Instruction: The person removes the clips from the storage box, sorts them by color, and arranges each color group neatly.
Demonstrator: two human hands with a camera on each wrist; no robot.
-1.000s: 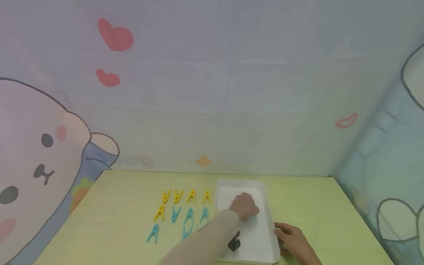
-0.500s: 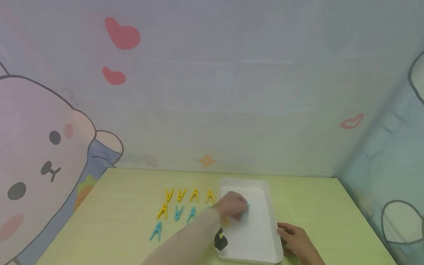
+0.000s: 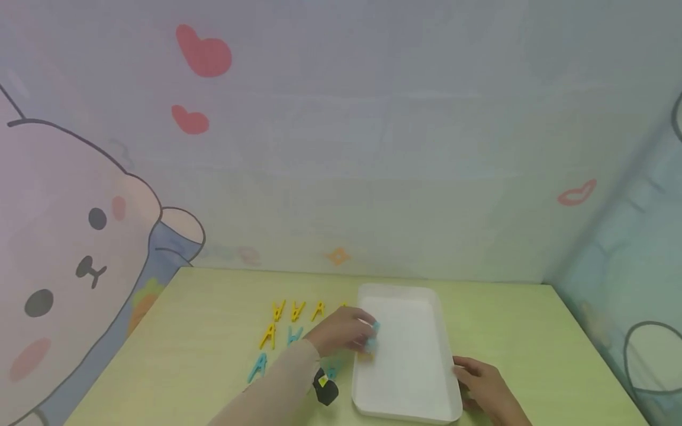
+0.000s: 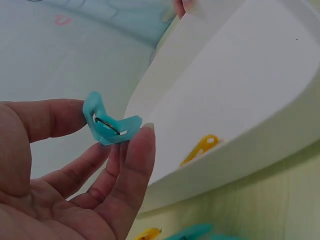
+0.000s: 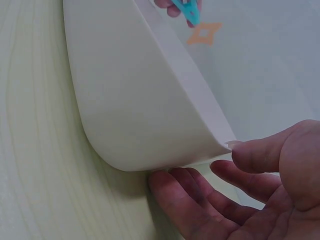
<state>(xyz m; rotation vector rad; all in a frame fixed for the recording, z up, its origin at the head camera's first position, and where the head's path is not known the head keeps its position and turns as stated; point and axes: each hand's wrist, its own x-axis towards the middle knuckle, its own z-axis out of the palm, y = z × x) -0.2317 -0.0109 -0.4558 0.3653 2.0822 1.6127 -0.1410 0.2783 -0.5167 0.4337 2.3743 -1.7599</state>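
Note:
Between thumb and fingertips, my left hand (image 3: 343, 328) pinches a light-blue clothespin (image 4: 106, 125). In the head view this hand is over the left rim of a white tray (image 3: 410, 361). A yellow clothespin (image 4: 201, 149) lies inside the tray, by its left wall. My right hand (image 3: 485, 384) holds the tray's right side. Its thumb (image 5: 257, 152) is on the rim, while its fingers (image 5: 180, 200) lie against the underside of the outer wall.
Left of the tray, several yellow clothespins (image 3: 268, 335) and light-blue clothespins (image 3: 258, 367) lie in rough rows on the pale wooden table (image 3: 176, 355). My left sleeve (image 3: 277, 384) covers some of them. A printed cloth (image 3: 341, 148) hangs behind the table.
My left hand has moved left from the middle of the tray to its left rim, with the light-blue clothespin pinched in it. My right hand stays at the tray's right side.

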